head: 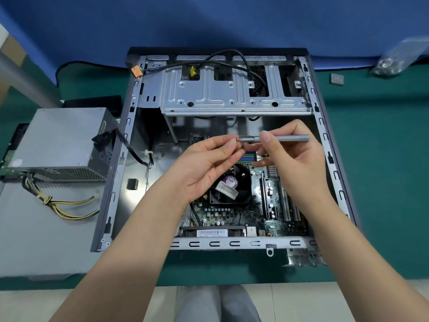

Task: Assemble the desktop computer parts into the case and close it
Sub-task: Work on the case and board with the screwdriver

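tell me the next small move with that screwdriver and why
Probably finish seating whatever the left hand pinches at the screwdriver tip, then lower it to a motherboard screw hole. The right hand holds the driver level above the open case, and the power supply sits outside.

I have one view only, from the camera worn on the head, so no second view shares anything with it. It looks forward and steeply down onto the bench (383, 182), from the near edge toward the far edge, where blue cloth (209, 24) rises. The lens is wide: straight edges bow outward toward the corners of the frame. It sits close, with the open case (336, 170) filling the middle and both forearms coming up from the bottom edge. Below the bench's near edge I see pale floor (325, 303) and the wearer's legs (216, 305).
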The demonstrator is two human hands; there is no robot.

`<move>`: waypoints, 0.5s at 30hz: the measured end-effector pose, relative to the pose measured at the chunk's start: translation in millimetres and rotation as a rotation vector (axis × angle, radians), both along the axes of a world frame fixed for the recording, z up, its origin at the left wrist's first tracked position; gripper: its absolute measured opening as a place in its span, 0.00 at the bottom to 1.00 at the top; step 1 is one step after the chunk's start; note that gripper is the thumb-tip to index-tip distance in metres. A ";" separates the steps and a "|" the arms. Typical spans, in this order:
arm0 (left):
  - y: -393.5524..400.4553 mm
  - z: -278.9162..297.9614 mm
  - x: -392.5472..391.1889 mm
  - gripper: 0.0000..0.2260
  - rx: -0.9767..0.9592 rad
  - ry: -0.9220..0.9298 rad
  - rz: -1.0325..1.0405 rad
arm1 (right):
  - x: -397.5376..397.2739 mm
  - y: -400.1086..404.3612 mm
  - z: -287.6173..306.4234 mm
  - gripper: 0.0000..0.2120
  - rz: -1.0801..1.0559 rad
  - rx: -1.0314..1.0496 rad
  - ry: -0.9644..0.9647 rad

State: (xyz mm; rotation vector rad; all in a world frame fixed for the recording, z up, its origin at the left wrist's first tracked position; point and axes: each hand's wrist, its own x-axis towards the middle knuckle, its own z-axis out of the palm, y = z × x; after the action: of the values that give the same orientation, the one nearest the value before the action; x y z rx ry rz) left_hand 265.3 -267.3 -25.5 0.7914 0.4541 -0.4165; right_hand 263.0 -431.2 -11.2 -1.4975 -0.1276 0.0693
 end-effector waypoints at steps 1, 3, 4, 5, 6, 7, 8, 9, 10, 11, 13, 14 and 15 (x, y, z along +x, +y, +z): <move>-0.1 -0.6 0.0 0.08 0.039 -0.008 0.000 | 0.6 -0.5 -0.2 0.05 0.009 -0.020 0.010; -0.5 -1.3 -0.5 0.07 0.177 -0.039 -0.038 | 2.2 -1.6 -1.0 0.05 0.054 -0.038 0.045; -1.2 -1.4 -0.9 0.06 0.244 -0.061 -0.063 | 3.0 -2.4 -1.2 0.05 0.076 -0.035 0.063; -1.8 -1.8 -1.2 0.05 0.292 -0.081 -0.081 | 3.6 -3.5 -1.1 0.05 0.089 -0.028 0.077; -2.4 -2.1 -1.5 0.05 0.316 -0.098 -0.094 | 4.1 -5.1 -0.8 0.05 0.090 -0.018 0.087; -2.9 -2.2 -1.5 0.06 0.324 -0.114 -0.103 | 4.9 -6.8 -0.5 0.05 0.081 -0.007 0.095; -3.6 -1.9 -1.4 0.05 0.324 -0.129 -0.112 | 5.7 -8.8 0.0 0.05 0.067 0.003 0.102; -4.5 -1.8 -1.2 0.05 0.319 -0.145 -0.122 | 6.3 -10.6 0.1 0.05 0.053 0.013 0.111; -5.5 -1.6 -0.8 0.05 0.310 -0.157 -0.133 | 7.1 -11.9 -0.1 0.05 0.044 0.022 0.119; -6.6 -1.2 -0.3 0.06 0.301 -0.164 -0.143 | 7.5 -12.4 -0.4 0.05 0.041 0.027 0.125; -8.1 -1.6 0.9 0.06 0.304 -0.174 -0.153 | 7.7 -11.8 -1.3 0.05 0.052 0.020 0.126; -8.5 -2.0 1.3 0.07 0.313 -0.175 -0.154 | 7.6 -11.2 -1.8 0.05 0.059 0.016 0.123; -8.9 -2.0 1.5 0.07 0.322 -0.173 -0.153 | 7.3 -10.6 -2.2 0.05 0.064 0.014 0.120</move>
State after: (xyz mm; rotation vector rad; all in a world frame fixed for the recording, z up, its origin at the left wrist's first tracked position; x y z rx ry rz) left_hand 266.8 -276.2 -27.5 1.1697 0.3026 -0.4181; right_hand 270.3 -441.8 -13.4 -1.4716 -0.0789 0.2096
